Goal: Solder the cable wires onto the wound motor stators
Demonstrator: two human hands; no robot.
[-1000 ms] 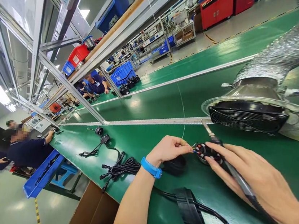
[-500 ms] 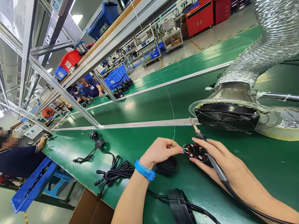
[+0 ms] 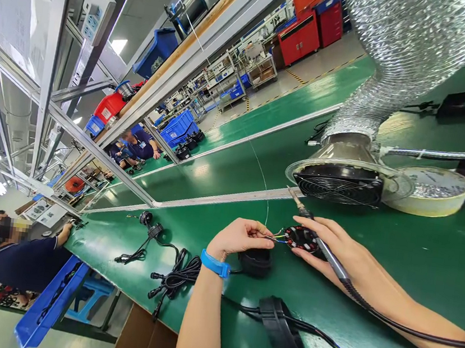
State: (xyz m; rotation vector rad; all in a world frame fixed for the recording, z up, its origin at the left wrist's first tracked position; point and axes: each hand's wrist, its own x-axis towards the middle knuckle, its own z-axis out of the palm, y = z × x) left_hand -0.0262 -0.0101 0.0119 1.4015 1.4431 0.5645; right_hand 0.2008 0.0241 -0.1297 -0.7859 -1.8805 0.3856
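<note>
My left hand (image 3: 238,238), with a blue wrist strap (image 3: 214,264), pinches thin coloured wires (image 3: 274,235) that run to a small round coil part (image 3: 301,238). My right hand (image 3: 336,249) cups that coil part from below. A soldering iron (image 3: 316,233) also lies across its fingers, the tip pointing up and away. A thin solder thread (image 3: 264,192) hangs down to the left fingers. A black round housing (image 3: 255,259) sits on the green table just under my left hand.
A fume extractor with fan grille (image 3: 337,187) and foil duct (image 3: 405,43) stands behind the hands, beside a shallow round tray (image 3: 437,194). A black fan with leads (image 3: 282,324) and coiled black cables (image 3: 176,271) lie near the table's front edge. Other seated workers (image 3: 14,260) are at left.
Both hands have shifted slightly left in view as the camera turned. My left fingers have drawn back from the coil part, so the wires now show stretched between them.
</note>
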